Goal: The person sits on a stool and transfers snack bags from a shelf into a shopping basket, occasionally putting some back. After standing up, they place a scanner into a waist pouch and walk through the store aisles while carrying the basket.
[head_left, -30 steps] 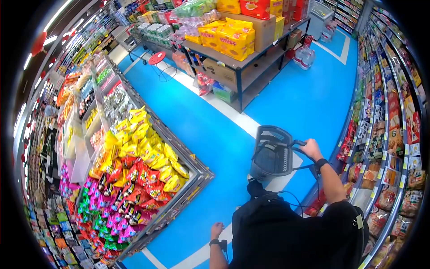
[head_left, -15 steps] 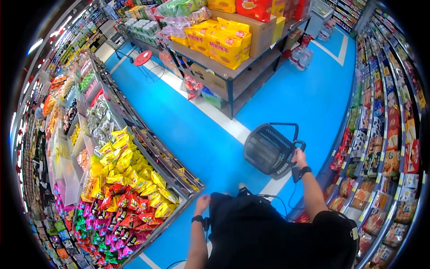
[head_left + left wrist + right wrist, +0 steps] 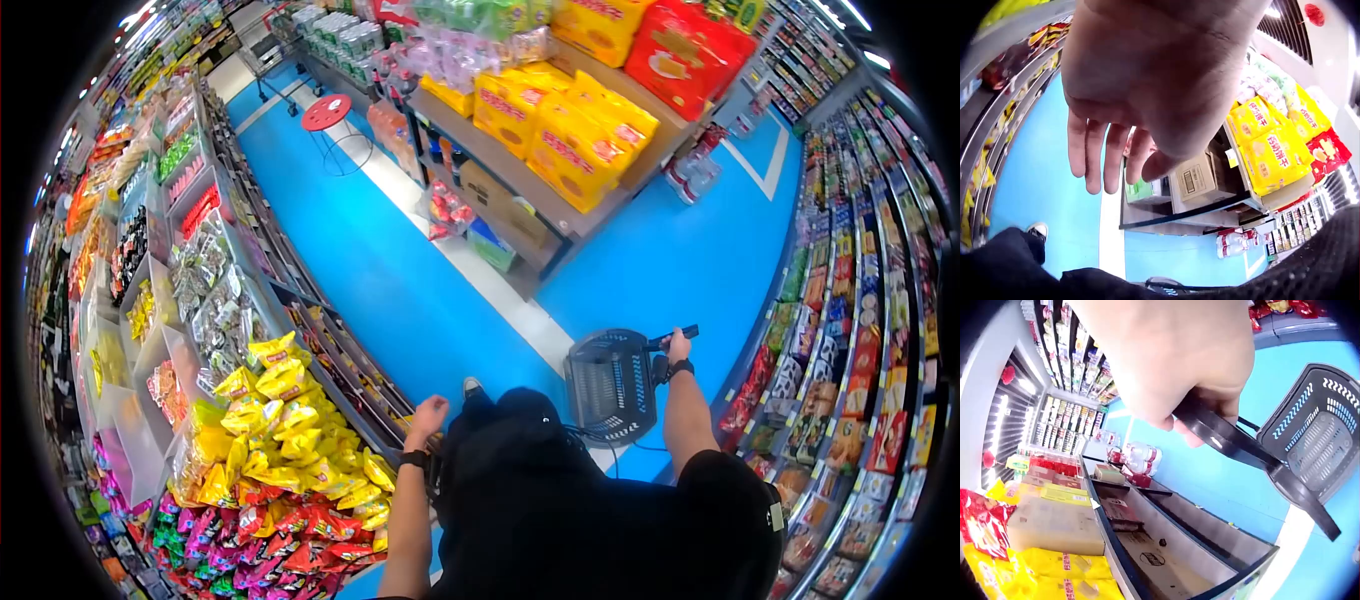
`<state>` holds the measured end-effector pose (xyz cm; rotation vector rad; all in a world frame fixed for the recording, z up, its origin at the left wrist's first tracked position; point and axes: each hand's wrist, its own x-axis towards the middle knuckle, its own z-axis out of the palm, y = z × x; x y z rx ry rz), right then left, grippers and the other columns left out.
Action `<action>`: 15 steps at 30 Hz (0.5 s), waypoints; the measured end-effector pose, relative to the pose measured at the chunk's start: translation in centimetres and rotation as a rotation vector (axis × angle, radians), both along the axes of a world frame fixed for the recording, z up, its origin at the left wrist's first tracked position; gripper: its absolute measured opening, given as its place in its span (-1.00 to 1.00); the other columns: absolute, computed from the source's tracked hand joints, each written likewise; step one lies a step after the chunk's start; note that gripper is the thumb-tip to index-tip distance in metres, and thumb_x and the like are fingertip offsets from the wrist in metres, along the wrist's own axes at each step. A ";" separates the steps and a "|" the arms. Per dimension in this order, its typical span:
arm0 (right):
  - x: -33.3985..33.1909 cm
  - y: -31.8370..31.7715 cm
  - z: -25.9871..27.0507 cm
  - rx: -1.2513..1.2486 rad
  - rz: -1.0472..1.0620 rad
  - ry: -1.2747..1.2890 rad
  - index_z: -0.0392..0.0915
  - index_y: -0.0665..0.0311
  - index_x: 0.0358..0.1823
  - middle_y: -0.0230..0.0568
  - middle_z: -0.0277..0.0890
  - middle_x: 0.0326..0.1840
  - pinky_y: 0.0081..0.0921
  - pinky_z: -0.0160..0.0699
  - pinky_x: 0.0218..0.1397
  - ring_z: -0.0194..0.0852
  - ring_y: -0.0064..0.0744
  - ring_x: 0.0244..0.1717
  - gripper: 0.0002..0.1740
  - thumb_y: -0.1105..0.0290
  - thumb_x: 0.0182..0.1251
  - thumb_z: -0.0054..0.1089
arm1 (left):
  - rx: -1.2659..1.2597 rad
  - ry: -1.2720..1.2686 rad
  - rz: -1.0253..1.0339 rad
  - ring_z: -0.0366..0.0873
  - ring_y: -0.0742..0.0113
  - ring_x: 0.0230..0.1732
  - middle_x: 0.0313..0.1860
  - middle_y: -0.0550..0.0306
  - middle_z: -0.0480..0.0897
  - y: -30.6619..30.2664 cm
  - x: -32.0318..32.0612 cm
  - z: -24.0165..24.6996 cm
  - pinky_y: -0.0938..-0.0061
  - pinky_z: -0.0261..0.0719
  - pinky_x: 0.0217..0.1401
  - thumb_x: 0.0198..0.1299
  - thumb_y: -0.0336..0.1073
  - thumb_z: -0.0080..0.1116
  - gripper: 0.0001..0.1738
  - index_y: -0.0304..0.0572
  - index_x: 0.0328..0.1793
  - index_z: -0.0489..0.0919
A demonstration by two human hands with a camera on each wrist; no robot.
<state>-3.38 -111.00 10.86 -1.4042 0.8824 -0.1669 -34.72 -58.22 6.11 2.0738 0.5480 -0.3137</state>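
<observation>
The right hand [image 3: 680, 348] has its fingers curled round the black handle [image 3: 1235, 440], with the thumb side closed in too, so the grip looks snug. The left hand [image 3: 431, 413] has nothing in it; its fingers hang down loose and almost straight, with small gaps between them. Under the handle is the basket [image 3: 642, 380], out in front and to the person's right, over the blue floor [image 3: 370, 270] and near the white line. It is tipped, and I can see down to the holes in its bottom. I think the job now is to carry it along, and a good way is to let it hang level, so that things put in won't slide out. It should swing just a little, away from the legs, or it could bump a knee. The loose hand should hang clear of the yellow bags [image 3: 290, 420] on the left. The shelves [image 3: 850, 400] are on the right, and the stand [image 3: 555, 225] with cookie packs [image 3: 590, 140] is ahead, so its corner needs a wide, slow turn.
</observation>
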 end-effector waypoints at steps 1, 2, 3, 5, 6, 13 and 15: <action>0.7 1.7 -0.3 -0.086 0.040 0.050 0.27 0.38 -0.61 -0.20 0.31 -0.72 -0.32 0.39 -0.62 0.33 -0.34 -0.72 -0.67 0.34 0.27 -0.02 | 0.064 -0.043 0.013 0.61 0.15 -0.31 -0.31 -0.04 0.63 1.9 0.9 0.8 0.39 0.53 -0.20 0.14 -0.21 0.06 -0.73 -0.23 -0.15 0.56; 2.2 3.3 -0.7 -0.102 0.104 0.061 0.26 0.36 -0.64 -0.18 0.30 -0.73 -0.30 0.37 -0.62 0.28 -0.32 -0.74 -0.61 0.28 0.31 -0.04 | 0.072 -0.018 0.006 0.61 0.15 -0.31 -0.31 -0.04 0.63 3.7 1.7 1.8 0.39 0.53 -0.20 0.14 -0.21 0.06 -0.73 -0.23 -0.15 0.56; 3.6 4.7 -1.2 -0.122 0.217 0.123 0.25 0.36 -0.63 -0.17 0.29 -0.71 -0.29 0.37 -0.59 0.26 -0.33 -0.72 -0.56 0.20 0.33 -0.05 | 0.008 0.037 0.057 0.58 0.24 -0.30 -0.30 0.02 0.62 5.4 2.9 3.0 0.39 0.52 -0.21 0.18 -0.22 0.04 -0.72 -0.25 -0.11 0.55; 6.6 9.1 -0.8 0.094 0.362 0.130 0.31 0.27 -0.61 -0.21 0.31 -0.65 -0.28 0.49 -0.34 0.37 -0.33 -0.56 -0.56 0.14 0.38 -0.10 | -0.060 0.095 0.096 0.56 0.32 -0.29 -0.29 0.08 0.61 8.0 5.9 3.3 0.39 0.51 -0.21 0.22 -0.22 0.01 -0.71 -0.28 -0.06 0.53; 7.2 12.8 1.4 0.091 0.423 0.147 0.38 0.29 -0.56 -0.16 0.42 -0.58 -0.29 0.52 -0.19 0.45 -0.28 -0.44 -0.58 0.16 0.40 -0.12 | -0.152 0.110 0.125 0.55 0.32 -0.29 -0.28 0.08 0.61 9.3 6.7 2.9 0.38 0.50 -0.20 0.24 -0.22 0.00 -0.71 -0.29 -0.07 0.52; 16.1 19.2 -11.0 0.305 0.274 0.180 0.22 0.47 0.22 0.13 0.34 0.16 -0.24 0.48 0.05 0.41 -0.04 0.05 -0.39 0.12 0.32 -0.05 | -0.073 0.291 0.047 0.53 0.37 -0.32 -0.34 0.08 0.60 17.5 13.6 -1.6 0.44 0.47 -0.23 0.23 -0.24 -0.01 -0.73 -0.30 -0.10 0.51; 16.5 20.1 -10.8 0.325 0.328 0.239 0.23 0.38 0.25 0.12 0.29 0.21 -0.17 0.42 0.11 0.34 -0.03 0.12 -0.38 0.07 0.32 -0.09 | -0.083 0.328 0.149 0.53 0.34 -0.35 -0.39 0.10 0.59 19.7 15.2 -2.0 0.40 0.47 -0.23 0.21 -0.24 -0.01 -0.74 -0.30 -0.13 0.53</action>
